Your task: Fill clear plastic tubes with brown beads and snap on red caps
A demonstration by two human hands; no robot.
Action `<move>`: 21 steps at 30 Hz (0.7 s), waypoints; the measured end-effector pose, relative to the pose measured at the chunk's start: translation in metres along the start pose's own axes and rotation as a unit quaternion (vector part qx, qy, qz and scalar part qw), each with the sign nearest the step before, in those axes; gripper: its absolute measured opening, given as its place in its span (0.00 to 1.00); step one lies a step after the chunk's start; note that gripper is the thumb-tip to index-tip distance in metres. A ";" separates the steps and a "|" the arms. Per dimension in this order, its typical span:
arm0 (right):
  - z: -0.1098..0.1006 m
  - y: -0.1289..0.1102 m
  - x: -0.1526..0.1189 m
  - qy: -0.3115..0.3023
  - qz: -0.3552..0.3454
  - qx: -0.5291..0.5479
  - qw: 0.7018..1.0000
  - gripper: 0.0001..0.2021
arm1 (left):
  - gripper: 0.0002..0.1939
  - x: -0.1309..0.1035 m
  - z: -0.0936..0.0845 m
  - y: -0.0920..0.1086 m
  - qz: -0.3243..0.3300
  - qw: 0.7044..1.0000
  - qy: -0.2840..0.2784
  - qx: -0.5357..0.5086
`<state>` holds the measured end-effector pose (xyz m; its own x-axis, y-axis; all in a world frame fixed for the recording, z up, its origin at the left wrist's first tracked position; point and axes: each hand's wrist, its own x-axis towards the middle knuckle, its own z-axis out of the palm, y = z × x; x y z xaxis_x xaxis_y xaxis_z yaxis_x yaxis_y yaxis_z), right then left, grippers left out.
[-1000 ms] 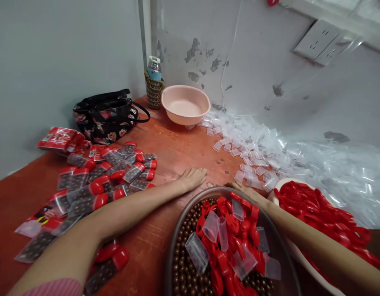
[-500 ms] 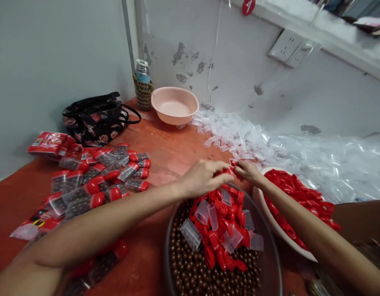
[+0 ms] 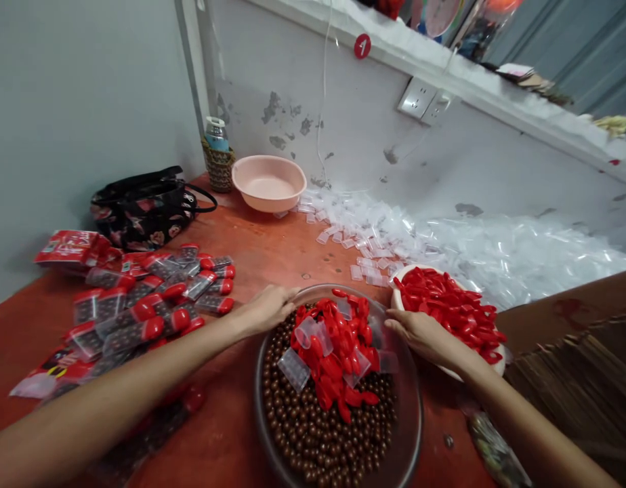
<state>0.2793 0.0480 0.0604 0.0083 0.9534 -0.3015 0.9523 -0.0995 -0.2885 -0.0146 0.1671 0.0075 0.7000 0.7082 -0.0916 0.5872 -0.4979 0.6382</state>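
Note:
My left hand (image 3: 269,310) grips the far left rim of a large metal basin (image 3: 261,407), its fingers closed at the edge. On the far right rim, my right hand (image 3: 417,330) holds the same basin, fingers bent over the edge. Brown chocolate balls (image 3: 313,434) fill the basin. Heaped on top of them are red plastic caps (image 3: 338,352) and several clear plastic tubes (image 3: 294,369). Close behind my right hand stands a white bowl (image 3: 400,298) full of more red caps (image 3: 445,305).
Filled tubes with red caps (image 3: 135,312) lie piled at left, near red packets (image 3: 69,247) and a floral bag (image 3: 145,210). A pink basin (image 3: 269,183) and a bottle (image 3: 216,135) in a woven holder stand behind. Empty clear tubes (image 3: 496,251) line the wall; cardboard (image 3: 572,312) stands right.
Both hands have come down from above the heap and parted, one to each side of the basin rim. Red bits at my fingertips no longer show there. The camera view has shifted.

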 end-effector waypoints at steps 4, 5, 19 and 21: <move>0.005 0.005 -0.018 -0.003 -0.036 0.070 0.997 0.21 | 0.21 -0.025 -0.016 -0.008 -0.008 0.996 -0.016 -0.086; 0.005 0.007 -0.016 -0.001 -0.037 0.075 0.996 0.21 | 0.22 -0.031 -0.020 -0.012 -0.020 0.994 -0.021 -0.103; 0.087 0.010 0.083 0.105 0.027 -0.152 0.982 0.17 | 0.24 -0.080 -0.039 -0.055 -0.196 0.972 0.096 -0.090; 0.087 0.015 0.092 0.095 0.017 -0.133 0.986 0.13 | 0.26 -0.084 -0.032 -0.056 -0.203 0.970 0.119 -0.052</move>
<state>0.2681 0.1092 -0.0513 0.0742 0.9897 -0.1228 0.9967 -0.0777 -0.0240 -0.1197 0.1516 0.0040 0.2984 0.9370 -0.1817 0.7426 -0.1084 0.6609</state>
